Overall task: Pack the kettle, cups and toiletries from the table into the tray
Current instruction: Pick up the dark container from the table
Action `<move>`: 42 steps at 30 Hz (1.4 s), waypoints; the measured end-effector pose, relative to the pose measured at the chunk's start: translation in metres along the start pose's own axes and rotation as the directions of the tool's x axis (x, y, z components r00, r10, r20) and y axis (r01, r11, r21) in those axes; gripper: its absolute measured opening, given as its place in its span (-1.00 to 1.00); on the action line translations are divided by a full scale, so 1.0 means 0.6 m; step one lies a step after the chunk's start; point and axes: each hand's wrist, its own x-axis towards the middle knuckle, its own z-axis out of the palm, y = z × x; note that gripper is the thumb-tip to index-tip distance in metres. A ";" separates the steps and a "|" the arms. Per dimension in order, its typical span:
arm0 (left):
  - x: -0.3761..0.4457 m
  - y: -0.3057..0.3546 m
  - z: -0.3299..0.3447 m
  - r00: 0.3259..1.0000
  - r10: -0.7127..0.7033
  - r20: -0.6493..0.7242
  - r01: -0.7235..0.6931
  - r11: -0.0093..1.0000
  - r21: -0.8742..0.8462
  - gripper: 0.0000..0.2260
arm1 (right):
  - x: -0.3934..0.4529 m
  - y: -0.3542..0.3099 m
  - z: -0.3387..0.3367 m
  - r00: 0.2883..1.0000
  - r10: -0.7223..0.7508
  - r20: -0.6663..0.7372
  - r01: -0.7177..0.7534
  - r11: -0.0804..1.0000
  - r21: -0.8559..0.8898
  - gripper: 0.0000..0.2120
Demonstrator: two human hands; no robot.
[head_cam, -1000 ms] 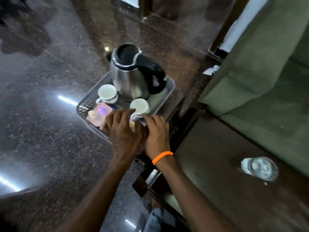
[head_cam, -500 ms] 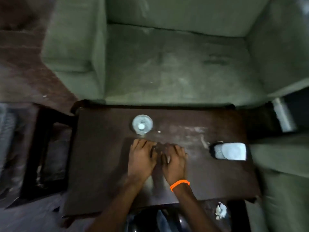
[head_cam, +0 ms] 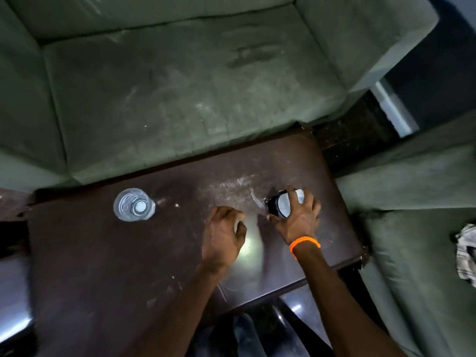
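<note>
My right hand (head_cam: 298, 219) covers most of the small black-and-white object (head_cam: 282, 206) on the table (head_cam: 103, 266), so I cannot tell what it is or whether my fingers have closed on it. My left hand (head_cam: 222, 237) is curled, its palm side hidden. A crumpled cloth (head_cam: 467, 249) is cut off by the right edge. The sofa (head_cam: 180, 86) runs out of view.

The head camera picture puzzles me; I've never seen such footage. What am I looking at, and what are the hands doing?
A camera worn on a person's head looks down at their bare hands over a dark table beside a green sofa. The right hand, with an orange wristband, closes over a small black-and-white object; what it is I can't tell. The left hand hovers curled and appears empty. A clear water bottle stands to the left.
</note>
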 end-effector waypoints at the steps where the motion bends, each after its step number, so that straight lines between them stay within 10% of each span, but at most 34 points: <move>1: 0.000 -0.001 0.005 1.000 -0.003 0.013 0.003 1.000 0.009 -0.82 | 0.005 0.007 0.004 1.000 -0.019 -0.003 0.019 0.998 0.059 -0.17; 18: 0.033 -0.104 -0.153 0.969 -0.171 -0.180 0.178 0.984 0.025 -0.84 | 0.017 -0.273 0.057 0.926 -0.374 0.053 0.356 0.911 0.206 -0.23; 42: 0.019 -0.200 -0.193 0.930 -0.206 -0.305 0.232 0.971 0.051 -0.81 | 0.032 -0.290 0.081 0.935 -0.323 0.150 0.308 0.945 0.112 -0.20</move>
